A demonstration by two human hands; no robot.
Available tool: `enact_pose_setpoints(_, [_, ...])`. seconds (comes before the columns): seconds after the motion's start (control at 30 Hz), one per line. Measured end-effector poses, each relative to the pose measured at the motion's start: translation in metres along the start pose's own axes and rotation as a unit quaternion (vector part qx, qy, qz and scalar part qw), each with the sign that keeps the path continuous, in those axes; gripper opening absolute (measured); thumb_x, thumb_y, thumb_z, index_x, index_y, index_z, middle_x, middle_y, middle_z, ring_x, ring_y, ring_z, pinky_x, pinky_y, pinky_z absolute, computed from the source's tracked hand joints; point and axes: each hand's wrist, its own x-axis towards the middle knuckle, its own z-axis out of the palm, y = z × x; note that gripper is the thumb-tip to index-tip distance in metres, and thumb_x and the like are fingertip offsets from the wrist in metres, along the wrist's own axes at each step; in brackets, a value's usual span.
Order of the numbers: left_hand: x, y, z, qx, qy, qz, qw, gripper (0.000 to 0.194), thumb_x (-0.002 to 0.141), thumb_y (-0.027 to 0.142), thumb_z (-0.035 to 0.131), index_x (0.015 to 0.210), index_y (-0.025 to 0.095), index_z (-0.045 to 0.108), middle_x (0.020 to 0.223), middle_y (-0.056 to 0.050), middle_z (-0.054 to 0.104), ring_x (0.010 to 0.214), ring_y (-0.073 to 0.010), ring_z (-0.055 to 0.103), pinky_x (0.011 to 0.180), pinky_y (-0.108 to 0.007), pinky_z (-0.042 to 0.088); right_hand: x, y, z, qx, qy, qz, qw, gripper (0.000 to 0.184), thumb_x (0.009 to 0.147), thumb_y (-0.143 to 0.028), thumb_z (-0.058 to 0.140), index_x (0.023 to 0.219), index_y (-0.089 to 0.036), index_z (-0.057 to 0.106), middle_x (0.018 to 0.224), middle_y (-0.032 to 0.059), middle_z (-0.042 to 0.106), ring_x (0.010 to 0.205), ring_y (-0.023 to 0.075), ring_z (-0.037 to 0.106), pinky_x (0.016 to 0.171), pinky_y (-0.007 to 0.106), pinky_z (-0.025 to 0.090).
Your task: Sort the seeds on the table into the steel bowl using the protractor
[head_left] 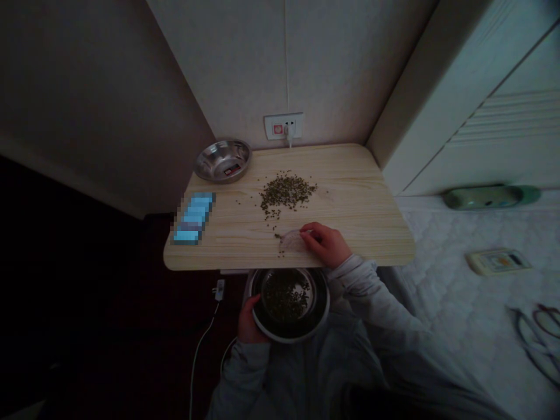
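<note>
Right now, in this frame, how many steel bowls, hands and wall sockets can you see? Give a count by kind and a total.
Steel bowls: 2 (upper bowl, held bowl)
Hands: 2 (left hand, right hand)
Wall sockets: 1 (wall socket)
Total: 5

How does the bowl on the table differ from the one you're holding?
The steel bowl on the table shows no grains, a dark label inside, while the held bowl holds dark green grains. The first rests on the wooden tabletop by the wall; the second is gripped by the left hand below the table's edge. Both are round steel bowls.
</note>
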Motion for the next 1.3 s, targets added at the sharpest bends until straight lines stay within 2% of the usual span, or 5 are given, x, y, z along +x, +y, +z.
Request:
enact_pose_setpoints(0.4, [-0.0012,0.0,0.0015,0.0,-0.001,0.001,1.0,0.024,0.066,0.015,0.046,0.051,0.011,0.064,0.054,-0.011,0.065,0.083,-0.0271,0.058,0.078,-0.037,0.041,0.0007,-0.0012,-0.0017,-0.001,-0.043,-0.032,0.999,0.024,0.077,-0.035,0.039,0.084,-0.017,0.053,0.054,-0.001,0.057,0.052,0.0097,0.048,0.058,0.022,0.036])
enact_pose_setpoints(0.77, [0.0006,-0.0008,-0.0006,0.008,-0.026,0.006,1.0,0.022,0.067,0.016,0.045,0.057,0.012,0.065,0.064,-0.01,0.067,0.081,-0.0257,0.059,0.077,-0.037,0.042,0.0017,-0.0009,-0.0029,-0.022,-0.057,-0.048,0.997,0.024,0.077,-0.036,0.039,0.081,-0.018,0.054,0.054,-0.0007,0.058,0.055,0.0111,0.049,0.062,0.024,0.036])
enact_pose_setpoints(0.93, [0.0004,-0.0011,0.0007,0.003,-0.017,0.008,1.0,0.023,0.067,0.016,0.045,0.054,0.013,0.064,0.064,-0.01,0.067,0.082,-0.0256,0.058,0.077,-0.037,0.042,0.0015,-0.0016,-0.004,0.032,-0.051,-0.018,0.998,0.021,0.076,-0.035,0.04,0.081,-0.018,0.052,0.051,-0.0025,0.058,0.05,0.0091,0.05,0.057,0.021,0.037])
enact_pose_setpoints(1.1, [0.0005,-0.0004,-0.0001,-0.003,-0.012,0.003,1.0,0.02,0.065,0.015,0.047,0.059,0.009,0.065,0.063,-0.012,0.067,0.084,-0.0271,0.057,0.077,-0.037,0.042,0.0013,-0.0013,-0.004,0.063,-0.003,0.031,0.997,0.02,0.077,-0.034,0.038,0.079,-0.018,0.049,0.048,-0.0035,0.053,0.045,0.0081,0.046,0.05,0.019,0.035])
enact_pose_setpoints(1.3, [0.0006,-0.0002,-0.0002,0.005,-0.016,0.013,1.0,0.02,0.066,0.016,0.046,0.059,0.012,0.065,0.064,-0.011,0.067,0.086,-0.0273,0.057,0.077,-0.039,0.042,0.0004,0.0015,-0.0036,0.018,-0.005,0.006,1.0,0.02,0.077,-0.033,0.036,0.078,-0.018,0.051,0.052,-0.0023,0.05,0.05,0.0092,0.045,0.051,0.02,0.033])
